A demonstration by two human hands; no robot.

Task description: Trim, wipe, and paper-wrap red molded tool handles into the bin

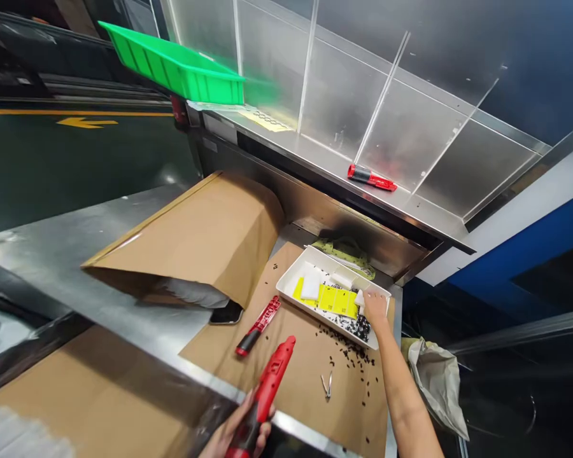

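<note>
Beneath the right hand (pixel 375 310), curled at a corner of the white plastic tray (pixel 310 259), pinching or not unclear, black granules (pixel 348 356) dot a cardboard sheet (pixel 348 413) laid to catch them, while the left hand (pixel 236 434) grips a red power tool (pixel 267 388) in its fist.

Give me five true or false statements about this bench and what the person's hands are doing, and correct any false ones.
1. The left hand grips a red handheld tool. True.
2. The right hand is at a corner of the white plastic tray. True.
3. The green plastic tray lies on the cardboard sheet. False: it is up at the left end of the steel shelf.
4. The small metal hand tool is inside the white plastic tray. False: it lies on the cardboard sheet, in front of the tray.
5. Small black pieces are scattered on the cardboard sheet beside the tray. True.
</note>
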